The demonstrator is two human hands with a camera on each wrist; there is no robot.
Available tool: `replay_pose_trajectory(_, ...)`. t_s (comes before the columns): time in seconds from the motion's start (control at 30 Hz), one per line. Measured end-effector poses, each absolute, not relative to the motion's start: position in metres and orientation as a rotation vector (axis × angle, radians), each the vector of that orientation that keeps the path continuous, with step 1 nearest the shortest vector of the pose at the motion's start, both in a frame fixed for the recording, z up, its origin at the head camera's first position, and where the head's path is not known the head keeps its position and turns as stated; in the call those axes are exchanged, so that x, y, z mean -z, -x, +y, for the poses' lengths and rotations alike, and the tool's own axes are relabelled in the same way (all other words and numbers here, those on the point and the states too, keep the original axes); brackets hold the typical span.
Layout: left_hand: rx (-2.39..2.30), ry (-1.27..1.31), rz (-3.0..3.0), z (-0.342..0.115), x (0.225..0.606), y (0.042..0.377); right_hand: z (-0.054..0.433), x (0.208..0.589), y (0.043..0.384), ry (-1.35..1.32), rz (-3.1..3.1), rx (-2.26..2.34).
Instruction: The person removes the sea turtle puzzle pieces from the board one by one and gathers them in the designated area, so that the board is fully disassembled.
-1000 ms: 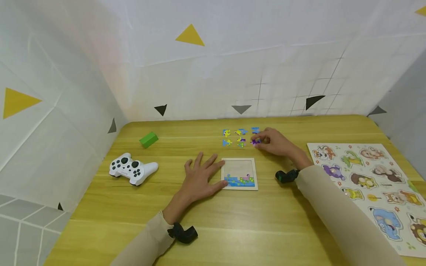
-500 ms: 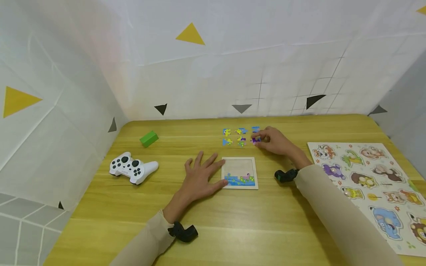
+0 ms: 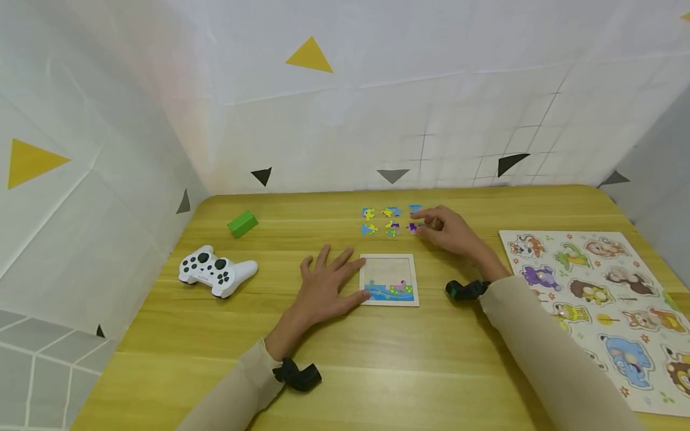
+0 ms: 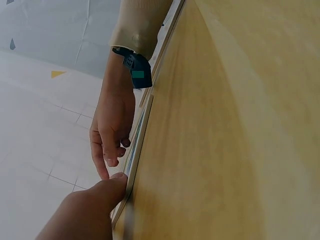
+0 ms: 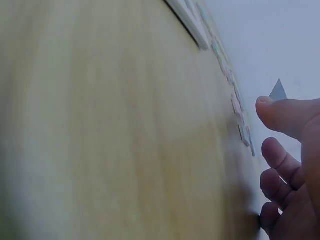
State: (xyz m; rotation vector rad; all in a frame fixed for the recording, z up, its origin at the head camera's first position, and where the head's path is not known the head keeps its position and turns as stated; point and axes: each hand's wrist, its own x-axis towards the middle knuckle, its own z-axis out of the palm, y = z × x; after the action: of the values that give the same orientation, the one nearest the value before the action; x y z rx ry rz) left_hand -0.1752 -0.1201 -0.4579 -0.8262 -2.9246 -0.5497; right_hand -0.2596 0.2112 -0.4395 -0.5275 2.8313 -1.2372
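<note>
My left hand [image 3: 323,290] lies spread on the table, index fingertip and thumb resting on the left side of a small wooden puzzle frame [image 3: 389,303]. Blue jigsaw pieces [image 3: 385,293] with green and pink bits fill the bottom of the frame; bare wood shows above them. My right hand [image 3: 450,230] hovers at the right end of two short rows of loose pieces, thumb and index finger parted around a purple jigsaw piece [image 3: 412,227]. In the right wrist view nothing shows between the thumb and fingers [image 5: 272,147]. A blue piece [image 3: 415,208] lies just behind.
Other loose pieces, such as a yellow one [image 3: 369,214], lie to the left in the rows. At the left are a white game controller [image 3: 215,272] and a green block [image 3: 242,224]. A large animal puzzle board [image 3: 593,299] lies at the right, partly under the right forearm.
My right hand's thumb and index finger have spread apart, and the hand has shifted slightly right off the purple piece. The left hand and frame stay put.
</note>
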Motion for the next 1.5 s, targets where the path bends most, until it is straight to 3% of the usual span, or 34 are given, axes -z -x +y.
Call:
replay_pose_trajectory(0.47,0.514,0.821,-2.926,-0.121,0.462,0.176,0.196,0.438,0.241,0.559,2.838,1.265)
replay_pose_trajectory(1.2,0.507,0.825,-2.929,-0.12,0.459,0.176,0.171,0.426,0.218,0.834,2.753,1.214)
replay_pose_trajectory(1.5,0.508,0.836,-2.919,-0.121,0.461,0.176,0.159,0.427,0.214,1.064,2.709,1.102)
